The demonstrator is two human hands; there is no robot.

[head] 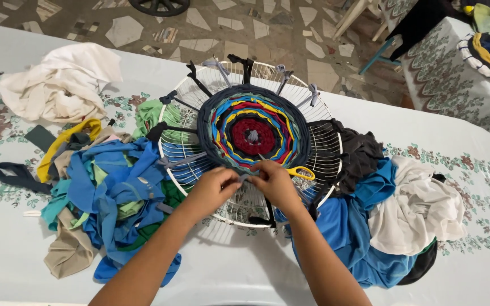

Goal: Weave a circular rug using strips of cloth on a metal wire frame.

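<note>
**On the wire frame: both hands at the weave's near edge**

At the near rim of the round wire fan guard [324, 148], your left hand [214, 190] and right hand [272, 182] pinched a grey fabric strip [244, 177] against the circular rag weave [252, 127]. Keep tension even and snug. Yellow-handled scissors [300, 171] lay just beside. No containers seen; blue cloth scraps [114, 181] lay loose on the table.

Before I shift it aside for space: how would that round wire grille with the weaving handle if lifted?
The wire grille probably stays stiff, being a metal frame. The woven disc likely rides along, tied on by strips. Scissors resting there could slide off.
</note>
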